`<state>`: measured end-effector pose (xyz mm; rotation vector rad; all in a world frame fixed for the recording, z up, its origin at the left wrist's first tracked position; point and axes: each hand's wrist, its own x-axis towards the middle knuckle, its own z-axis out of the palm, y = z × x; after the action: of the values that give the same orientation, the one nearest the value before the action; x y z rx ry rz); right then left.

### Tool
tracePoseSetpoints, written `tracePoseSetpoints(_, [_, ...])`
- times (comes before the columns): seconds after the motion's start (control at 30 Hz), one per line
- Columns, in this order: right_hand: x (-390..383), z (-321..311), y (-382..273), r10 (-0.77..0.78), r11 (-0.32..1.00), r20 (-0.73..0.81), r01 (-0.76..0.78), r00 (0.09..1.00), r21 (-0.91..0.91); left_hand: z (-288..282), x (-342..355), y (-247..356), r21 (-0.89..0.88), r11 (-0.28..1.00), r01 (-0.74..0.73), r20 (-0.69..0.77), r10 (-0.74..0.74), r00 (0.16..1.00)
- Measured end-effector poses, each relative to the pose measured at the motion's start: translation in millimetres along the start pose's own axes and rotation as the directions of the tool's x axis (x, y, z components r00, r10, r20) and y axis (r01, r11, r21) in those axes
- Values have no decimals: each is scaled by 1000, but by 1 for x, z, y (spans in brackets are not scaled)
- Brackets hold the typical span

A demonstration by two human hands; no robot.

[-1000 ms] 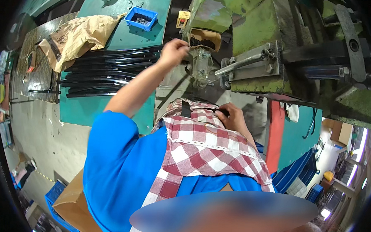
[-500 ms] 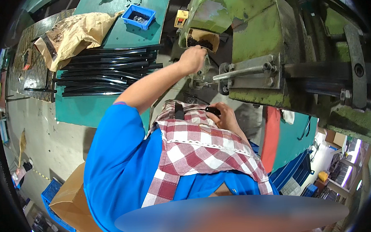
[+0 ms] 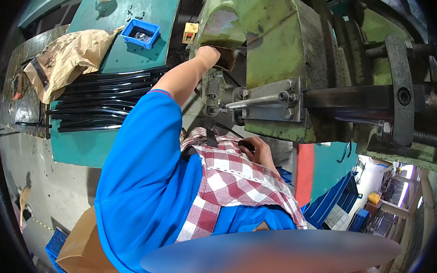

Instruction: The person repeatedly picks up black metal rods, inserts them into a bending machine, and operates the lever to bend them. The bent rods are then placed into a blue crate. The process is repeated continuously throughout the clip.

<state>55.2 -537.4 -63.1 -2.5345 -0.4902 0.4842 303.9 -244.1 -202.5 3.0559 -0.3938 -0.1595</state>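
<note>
My left hand (image 3: 208, 55) reaches far forward into a small cardboard box (image 3: 230, 62) on the green machine (image 3: 273, 52). Its fingers are hidden inside, so their pose does not show. Close to my checked apron (image 3: 240, 172), my right hand (image 3: 263, 153) is closed around a black piece with a rounded end (image 3: 247, 145). Most of that piece is covered by the hand and its full shape cannot be made out. Between the two hands sits a metal fixture with a steel rod (image 3: 256, 102) mounted on the machine's side.
Many long black tubes (image 3: 98, 101) lie on the green table (image 3: 83, 151) at left. Behind them are crumpled brown paper (image 3: 71, 55) and a blue bin (image 3: 140, 34) of small parts. A yellow switch box (image 3: 190, 33) stands by the machine. A large carton (image 3: 86, 249) is at lower left.
My left hand has gone deeper into the cardboard box, hiding its fingers. My right hand stays by the apron with the black piece. The whole view has shifted somewhat.
</note>
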Motion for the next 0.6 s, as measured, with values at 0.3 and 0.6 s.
tracePoseSetpoints(0.3, [17, -3, -9, -84, 996, 116, 80, 990, 40, -15, -30, -1, -112, 994, 9, -127, -23, 992])
tracePoseSetpoints(0.6, [29, -6, -19, -272, 957, 153, 250, 950, 148, -62, -126, 35, -758, 651, -42, -154, -116, 981])
